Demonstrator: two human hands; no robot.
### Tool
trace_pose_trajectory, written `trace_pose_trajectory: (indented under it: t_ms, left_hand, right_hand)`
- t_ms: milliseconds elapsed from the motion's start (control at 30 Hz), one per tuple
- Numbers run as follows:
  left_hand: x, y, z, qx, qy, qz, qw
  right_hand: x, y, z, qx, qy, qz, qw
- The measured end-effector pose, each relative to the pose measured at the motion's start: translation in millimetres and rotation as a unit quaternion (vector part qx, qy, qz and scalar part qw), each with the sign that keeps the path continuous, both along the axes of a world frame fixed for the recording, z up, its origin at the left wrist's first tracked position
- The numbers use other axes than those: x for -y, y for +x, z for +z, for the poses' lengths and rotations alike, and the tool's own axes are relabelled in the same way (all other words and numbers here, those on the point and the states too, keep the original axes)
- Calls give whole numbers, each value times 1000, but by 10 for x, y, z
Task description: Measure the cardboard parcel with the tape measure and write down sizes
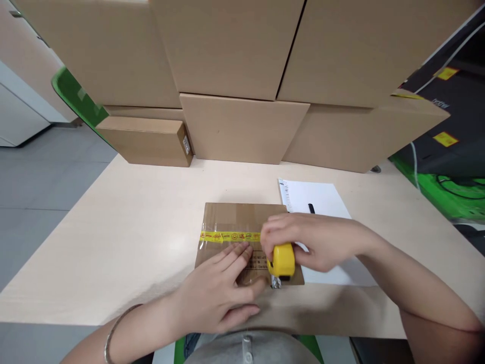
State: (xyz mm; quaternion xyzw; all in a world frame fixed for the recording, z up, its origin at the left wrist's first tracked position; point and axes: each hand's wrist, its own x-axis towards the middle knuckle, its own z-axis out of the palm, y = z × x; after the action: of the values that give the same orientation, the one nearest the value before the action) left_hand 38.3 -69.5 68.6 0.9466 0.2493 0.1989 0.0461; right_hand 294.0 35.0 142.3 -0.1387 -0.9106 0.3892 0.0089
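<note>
A flat brown cardboard box [238, 211] lies near the front of the table. Clear tape and a yellow printed strip [235, 236] cross its top. My left hand [223, 290] rests on the box's lower left part, fingers stretched out and holding nothing. At the box's right side, my right hand [303, 237] is closed around a yellow tape measure [283, 260]. A small metallic end of it shows at the box's front edge. My right fingers hide part of the strip and the box's right edge.
White paper [322, 194] with a small black item [311, 208] on it lies to the right, partly under the box. Large cardboard boxes [244, 129] stand along the back, with a smaller carton [151, 141] at the left. A dark machine [454, 116] stands at the far right.
</note>
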Motion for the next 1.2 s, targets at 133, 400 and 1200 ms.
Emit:
trace_pose_trajectory:
  t_ms: [133,400,1200]
  left_hand:
    - [23,40,-8,-34,6,12,999]
    - [43,69,-45,-36,5,25,999]
    - [-92,-275,-87,310,-163,165,922]
  right_hand:
    - [-456,-23,-19,4,-44,4,999]
    - [-1318,-49,-175,1,-53,-53,997]
    - [396,234,-202,2,-80,-91,993]
